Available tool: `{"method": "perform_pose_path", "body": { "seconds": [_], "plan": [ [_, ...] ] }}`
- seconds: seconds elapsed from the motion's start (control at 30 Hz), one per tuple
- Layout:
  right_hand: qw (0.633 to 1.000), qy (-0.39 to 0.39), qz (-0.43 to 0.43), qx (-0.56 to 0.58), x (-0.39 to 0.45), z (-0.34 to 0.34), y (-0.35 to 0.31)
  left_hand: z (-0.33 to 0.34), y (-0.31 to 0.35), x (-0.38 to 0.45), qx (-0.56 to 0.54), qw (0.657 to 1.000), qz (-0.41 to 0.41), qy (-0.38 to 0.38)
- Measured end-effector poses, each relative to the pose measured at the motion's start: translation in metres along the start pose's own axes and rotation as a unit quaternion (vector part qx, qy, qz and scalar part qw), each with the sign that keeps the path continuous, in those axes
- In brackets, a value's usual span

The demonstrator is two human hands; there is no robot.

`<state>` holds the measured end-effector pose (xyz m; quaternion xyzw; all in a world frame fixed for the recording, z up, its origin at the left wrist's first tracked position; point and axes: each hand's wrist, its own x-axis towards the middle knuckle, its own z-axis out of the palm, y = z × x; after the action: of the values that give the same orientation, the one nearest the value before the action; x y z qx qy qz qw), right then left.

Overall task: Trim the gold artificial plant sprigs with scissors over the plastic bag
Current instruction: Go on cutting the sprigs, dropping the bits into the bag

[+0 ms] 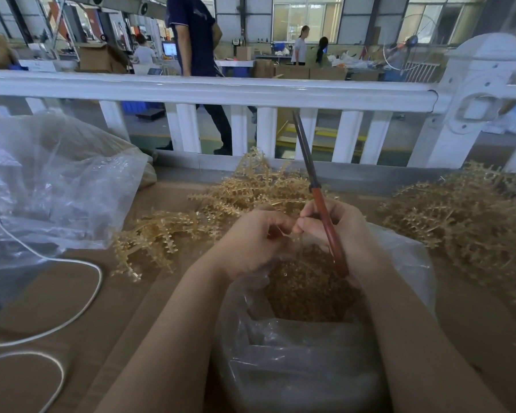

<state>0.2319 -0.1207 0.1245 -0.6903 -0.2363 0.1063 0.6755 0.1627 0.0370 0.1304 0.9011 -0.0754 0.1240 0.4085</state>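
Gold sprigs [173, 234] are getting trimmed over the plastic bag [295, 353], and lots are waiting.

Both hands are meeting just above the bag's open mouth. The left hand [251, 236] is pinching a tiny gold bit, and the right hand [337, 225] is gripping the scissors [319, 198], with the blades closed and pointing up. Small gold trimmings [304, 287] are filling the bag part way, so some cutting looks done. One heap is lying on the table behind the hands, and another pile [459, 222] is sitting on the right. A second clear bag [51, 186] is slumping on the left; I cannot tell what it holds.
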Motion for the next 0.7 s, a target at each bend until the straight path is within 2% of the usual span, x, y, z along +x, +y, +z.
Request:
{"method": "perform_pose_path", "body": {
  "seconds": [0.13, 0.27, 0.43, 0.57, 0.7],
  "plan": [
    [1.000, 0.010, -0.008, 0.023, -0.0020, -0.0023, -0.0037, 0.0016, -0.0010, -0.0005, 0.004, 1.000, -0.021, -0.019],
    [0.998, 0.042, 0.001, 0.037, -0.0020, -0.0056, -0.0056, -0.0026, 0.0016, -0.0021, -0.001, 0.997, -0.033, -0.073],
    [0.998, 0.051, 0.007, 0.019, -0.0016, -0.0058, -0.0046, -0.0020, 0.0078, -0.0004, 0.089, 0.986, -0.064, -0.129],
    [0.998, 0.061, 0.005, 0.017, -0.0009, -0.0048, -0.0039, -0.0045, 0.0085, 0.0005, 0.155, 0.981, -0.042, -0.104],
    [0.997, 0.083, -0.002, 0.008, 0.0001, -0.0049, -0.0023, -0.0056, 0.0037, -0.0004, 0.151, 0.988, 0.022, -0.027]
  ]
}}
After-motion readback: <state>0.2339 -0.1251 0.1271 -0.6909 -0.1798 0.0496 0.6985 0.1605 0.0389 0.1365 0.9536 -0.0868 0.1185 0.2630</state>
